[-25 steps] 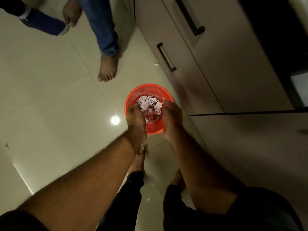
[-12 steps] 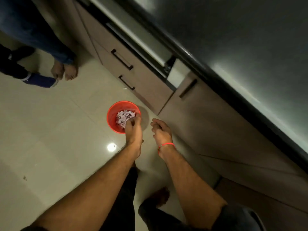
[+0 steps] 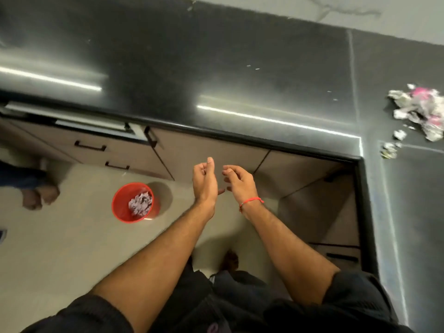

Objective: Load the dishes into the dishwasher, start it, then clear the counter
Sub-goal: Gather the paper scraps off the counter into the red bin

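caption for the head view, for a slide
Both empty hands raised before the black counter; crumpled paper remains there, red bin below.

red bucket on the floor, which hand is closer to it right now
Left. The left hand hangs raised, empty, just right of the red bucket in the head view. The right hand, with the red thread at its wrist, sits beyond the left, farther from it.

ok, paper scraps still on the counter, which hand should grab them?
Right hand, probably. The crumpled paper scraps lie on the counter at far right, on its side. Left hand is farther away. Both hold nothing.
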{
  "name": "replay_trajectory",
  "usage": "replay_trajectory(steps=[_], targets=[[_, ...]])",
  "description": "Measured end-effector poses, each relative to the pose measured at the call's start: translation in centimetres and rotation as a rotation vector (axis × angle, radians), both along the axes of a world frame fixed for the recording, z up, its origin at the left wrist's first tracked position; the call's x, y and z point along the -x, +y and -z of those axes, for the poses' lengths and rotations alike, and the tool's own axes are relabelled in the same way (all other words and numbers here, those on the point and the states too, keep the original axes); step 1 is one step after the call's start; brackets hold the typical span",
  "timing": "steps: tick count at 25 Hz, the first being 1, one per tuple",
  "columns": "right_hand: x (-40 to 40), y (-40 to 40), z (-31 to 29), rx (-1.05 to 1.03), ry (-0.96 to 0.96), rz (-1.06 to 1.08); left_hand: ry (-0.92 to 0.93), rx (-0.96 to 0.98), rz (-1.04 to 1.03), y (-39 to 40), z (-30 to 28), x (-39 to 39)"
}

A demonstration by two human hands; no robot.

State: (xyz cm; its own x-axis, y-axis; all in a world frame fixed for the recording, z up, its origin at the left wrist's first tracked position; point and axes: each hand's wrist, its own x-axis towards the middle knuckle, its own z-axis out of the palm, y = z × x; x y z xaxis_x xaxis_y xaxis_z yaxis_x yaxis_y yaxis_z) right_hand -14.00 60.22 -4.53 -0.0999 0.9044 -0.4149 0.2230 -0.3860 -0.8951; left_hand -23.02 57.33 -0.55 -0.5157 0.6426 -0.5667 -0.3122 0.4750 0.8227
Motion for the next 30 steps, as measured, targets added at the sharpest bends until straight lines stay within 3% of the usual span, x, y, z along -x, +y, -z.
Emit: replay_trajectory(steps=[9,17,21,26,30], targets=[[-14.6,3.3,-7.2,-0.195,0.03,0.396,-0.018,-0.17,0.509,7.3,-7.5,-13.6],[-22.5,8.7,-9.7,-0.249,0.003,0.79,-0.108,-0.25,0.857,16.3,-8.8,-21.4],[-25.8,10.0,-9.1,-0.222,-0.143,0.935,-0.075,-0.262,1.014,20.0,-7.8,-23.7],[-28.0,10.4,-7.9,-0.107,-0.4,0.939,0.055,-0.251,1.278,23.4,-5.5,-25.6],[-29.3,11.3,-6.9,-0.002,-0.627,0.708,0.082,-0.199,1.386,25.8,-3.9,-27.9]])
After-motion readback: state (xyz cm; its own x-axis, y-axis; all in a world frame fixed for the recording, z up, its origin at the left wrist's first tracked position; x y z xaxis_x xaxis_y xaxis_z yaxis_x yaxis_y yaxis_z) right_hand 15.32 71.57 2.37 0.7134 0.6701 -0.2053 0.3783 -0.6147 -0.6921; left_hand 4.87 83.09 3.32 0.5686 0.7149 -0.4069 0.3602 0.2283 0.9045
